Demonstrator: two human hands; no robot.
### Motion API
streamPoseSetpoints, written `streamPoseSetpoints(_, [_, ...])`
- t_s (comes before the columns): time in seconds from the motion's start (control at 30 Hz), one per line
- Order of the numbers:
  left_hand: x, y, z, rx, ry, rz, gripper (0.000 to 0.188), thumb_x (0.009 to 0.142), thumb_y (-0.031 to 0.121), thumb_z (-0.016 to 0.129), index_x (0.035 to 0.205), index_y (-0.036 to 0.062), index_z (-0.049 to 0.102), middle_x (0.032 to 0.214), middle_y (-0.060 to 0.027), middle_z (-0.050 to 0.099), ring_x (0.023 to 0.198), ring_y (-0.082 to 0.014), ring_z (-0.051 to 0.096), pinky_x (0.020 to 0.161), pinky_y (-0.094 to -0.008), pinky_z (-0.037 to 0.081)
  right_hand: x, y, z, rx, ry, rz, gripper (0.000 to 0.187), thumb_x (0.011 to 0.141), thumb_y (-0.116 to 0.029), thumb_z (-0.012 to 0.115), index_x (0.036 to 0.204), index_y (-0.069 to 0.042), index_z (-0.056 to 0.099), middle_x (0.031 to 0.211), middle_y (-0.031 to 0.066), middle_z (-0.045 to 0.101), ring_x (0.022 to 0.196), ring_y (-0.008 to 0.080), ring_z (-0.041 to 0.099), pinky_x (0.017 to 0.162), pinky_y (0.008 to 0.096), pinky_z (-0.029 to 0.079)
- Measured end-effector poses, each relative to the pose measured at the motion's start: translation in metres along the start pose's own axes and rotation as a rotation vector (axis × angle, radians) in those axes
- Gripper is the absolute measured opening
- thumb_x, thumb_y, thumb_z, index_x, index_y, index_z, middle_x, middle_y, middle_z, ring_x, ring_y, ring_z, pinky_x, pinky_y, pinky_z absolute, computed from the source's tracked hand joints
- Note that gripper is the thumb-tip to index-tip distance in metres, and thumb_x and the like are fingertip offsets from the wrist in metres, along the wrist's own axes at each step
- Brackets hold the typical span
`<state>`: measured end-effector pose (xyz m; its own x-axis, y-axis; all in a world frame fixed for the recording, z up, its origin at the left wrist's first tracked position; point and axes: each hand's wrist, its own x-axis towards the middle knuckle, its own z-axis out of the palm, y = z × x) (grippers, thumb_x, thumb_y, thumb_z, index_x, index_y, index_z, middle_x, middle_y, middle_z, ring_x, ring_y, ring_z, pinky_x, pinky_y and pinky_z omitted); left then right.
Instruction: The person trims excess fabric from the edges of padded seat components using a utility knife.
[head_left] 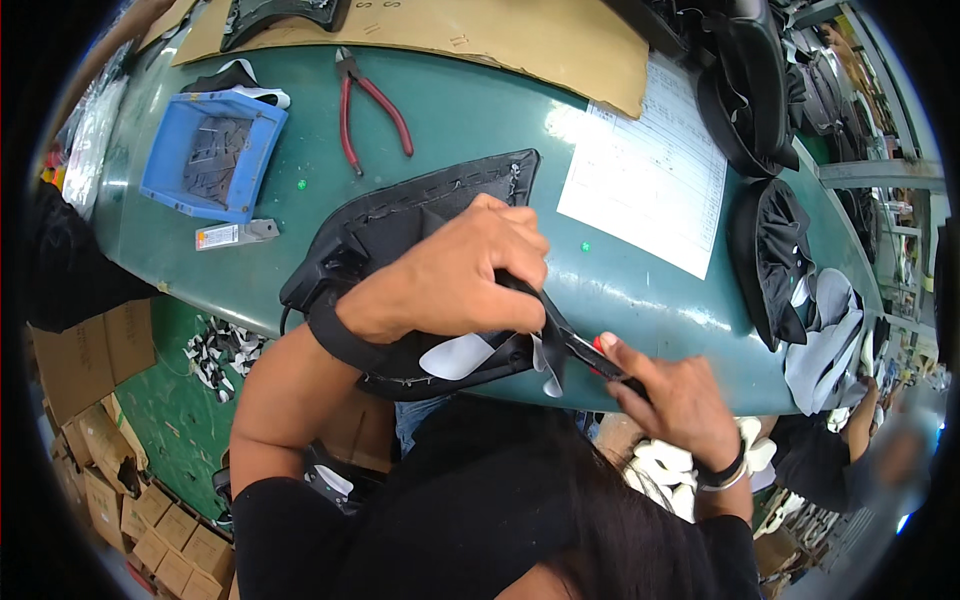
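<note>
A curved black padded cover piece (355, 225) lies at the table's near edge, a stitched or stapled rim along its far side. My left hand (460, 265) reaches over it, fingers closed on a pulled-up edge of its black material. Below that hand hang pale grey-white fabric flaps (455, 357). My right hand (680, 400), to the right, is closed round a slim black hand tool (590, 352) with a red part. The tool's tip meets the black material beside my left fingers; its exact kind I cannot make out.
Red-handled cutting pliers (372, 105) lie open beyond the cover. A blue bin (262, 150) holds flat dark pieces, with a small grey box (236, 234) beside it. Printed sheets (650, 190), cardboard (500, 40) and black covers (770, 260) lie around. A co-worker (840, 460) is at right.
</note>
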<state>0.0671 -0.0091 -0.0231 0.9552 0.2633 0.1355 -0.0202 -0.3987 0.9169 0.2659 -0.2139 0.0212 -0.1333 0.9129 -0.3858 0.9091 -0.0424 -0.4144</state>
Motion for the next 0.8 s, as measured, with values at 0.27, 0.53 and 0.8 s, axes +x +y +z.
streamPoseSetpoints(0.27, [-0.013,-0.012,-0.028,-0.742,0.508,-0.322,0.023,0.073,0.014,0.063,0.06,0.0036,0.047,0.074,-0.0091,0.055,0.075,-0.0242,0.051,0.087,-0.0367,0.045,-0.01,-0.037,0.026,0.044,0.347,0.027,0.052,0.082,-0.018,0.07,0.131,-0.013,0.054,0.072,0.0103,0.063,0.063,0.031,0.062,0.059,0.0397,0.045])
streamPoseSetpoints(0.53, [-0.041,0.031,-0.062,0.676,0.164,-0.604,0.032,0.09,0.024,0.061,0.076,-0.0047,0.06,0.107,-0.0119,0.065,0.086,-0.0228,0.065,0.073,-0.0314,0.049,0.04,-0.021,-0.042,-0.313,0.109,0.093,0.049,0.086,-0.026,0.064,0.133,-0.02,0.052,0.063,0.008,0.06,0.054,0.0307,0.057,0.05,0.0395,0.037])
streamPoseSetpoints(0.8, [0.001,0.006,-0.044,-0.924,0.781,0.084,0.046,0.101,0.045,0.043,0.075,0.007,0.047,0.061,0.0006,0.043,0.055,-0.0092,0.044,0.05,-0.0218,0.034,0.049,-0.048,0.005,-0.032,0.207,0.246,0.056,0.086,-0.018,0.065,0.136,-0.004,0.043,0.073,0.0174,0.066,0.058,0.0386,0.059,0.056,0.0472,0.042])
